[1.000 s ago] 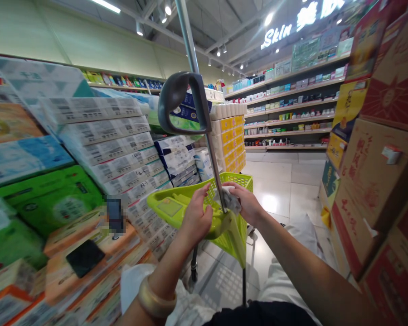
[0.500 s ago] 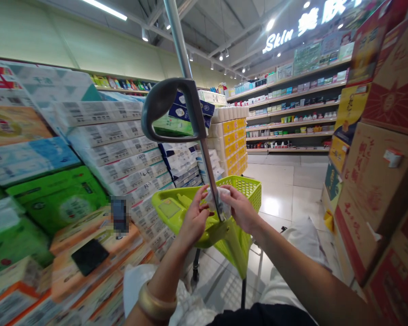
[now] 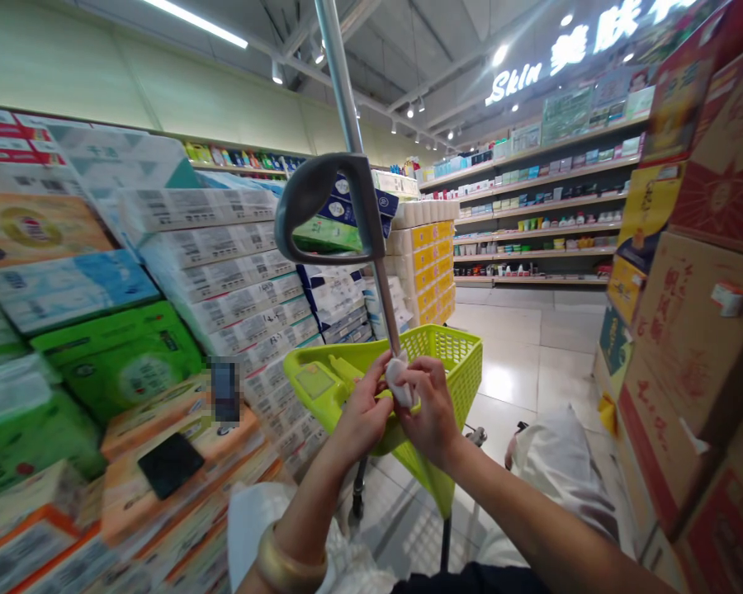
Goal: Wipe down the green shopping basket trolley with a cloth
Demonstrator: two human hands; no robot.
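Observation:
A crumpled white tissue point(image 3: 399, 378) is pressed against the lower part of a metal pole point(image 3: 386, 307), low over the lime-green shopping cart point(image 3: 467, 371). My right hand point(image 3: 430, 408) pinches it with curled fingers on the pole's near right side. From the left, my left hand point(image 3: 365, 412) is closed, its fingertips at the tissue's edge and the pole. Higher up the pole sits a grey loop-shaped handle point(image 3: 285, 210), which neither hand touches. The pole's foot is hidden behind my hands and the tissue.
Stacked tissue packs point(image 3: 223, 256) rise on the left. A black flat object point(image 3: 171, 465) lies on orange packs beside me. Cardboard cartons point(image 3: 699, 322) line the right side. Tiled floor point(image 3: 513, 330) stretches toward stocked shelves point(image 3: 545, 198) at the back.
The tissue was spread around the pole's foot; it is now bunched in my right fingers. My right hand has turned and moved nearer, and the view has shifted slightly.

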